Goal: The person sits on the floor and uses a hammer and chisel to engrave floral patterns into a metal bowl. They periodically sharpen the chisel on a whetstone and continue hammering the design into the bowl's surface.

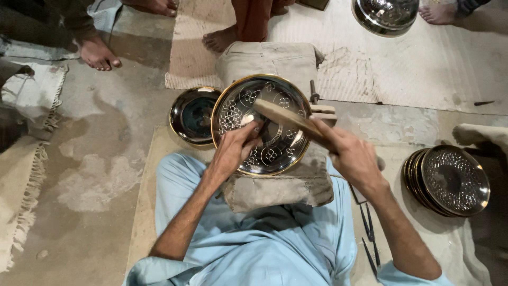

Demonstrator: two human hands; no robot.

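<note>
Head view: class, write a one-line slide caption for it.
Left hand steadies a tool on an engraved metal plate while the right hand raises a wooden mallet; finished plates stacked nearby.

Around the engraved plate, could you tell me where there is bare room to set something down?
Bare floor lies left of the small dark bowl, up to the fringed mat. The pale mat beyond is open too. Crowded: the stacked plates at right and the cushion under the engraved plate.

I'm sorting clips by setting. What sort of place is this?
Probably a floor-level metal-engraving workshop. The left hand presses on a patterned metal plate, the right hand swings a wooden mallet, and finished plates sit stacked nearby.
</note>
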